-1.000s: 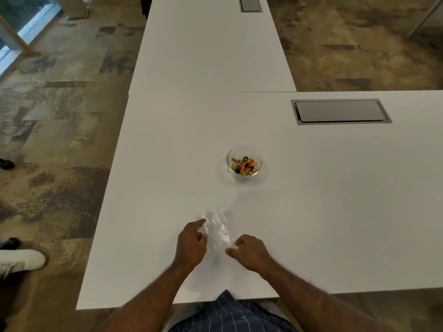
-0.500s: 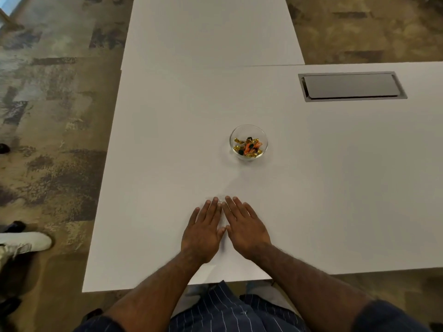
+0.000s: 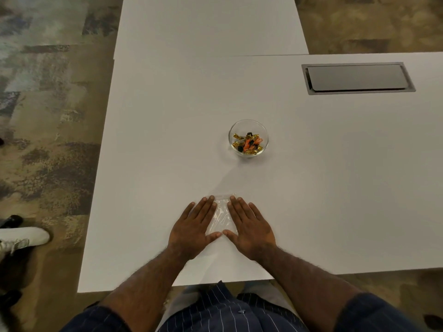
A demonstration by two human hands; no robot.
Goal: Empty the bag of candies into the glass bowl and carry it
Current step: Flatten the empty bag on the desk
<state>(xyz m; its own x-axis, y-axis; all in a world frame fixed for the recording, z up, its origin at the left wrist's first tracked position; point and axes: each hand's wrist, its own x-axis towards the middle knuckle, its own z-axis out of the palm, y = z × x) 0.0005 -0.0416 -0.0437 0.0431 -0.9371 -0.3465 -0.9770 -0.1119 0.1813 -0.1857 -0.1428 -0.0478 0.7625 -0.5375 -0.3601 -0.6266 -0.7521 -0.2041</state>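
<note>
Head view: the left hand [image 3: 194,230] and right hand [image 3: 250,227] lie flat and spread, palms down, on the white desk [image 3: 153,178]. They press the outer edges of the empty clear plastic bag [image 3: 222,215], which shows between them. The glass bowl [image 3: 248,138] of wrapped candies [image 3: 248,143] stands well beyond the fingertips.

Both hands have spread apart since 0.5 s ago: the left hand [image 3: 193,230] and right hand [image 3: 249,227] then lay side by side, fingers touching, and now only the thumb tips nearly meet. The flattened clear bag [image 3: 223,216], crumpled between curled fingers 1 s ago, shows between them.
</note>
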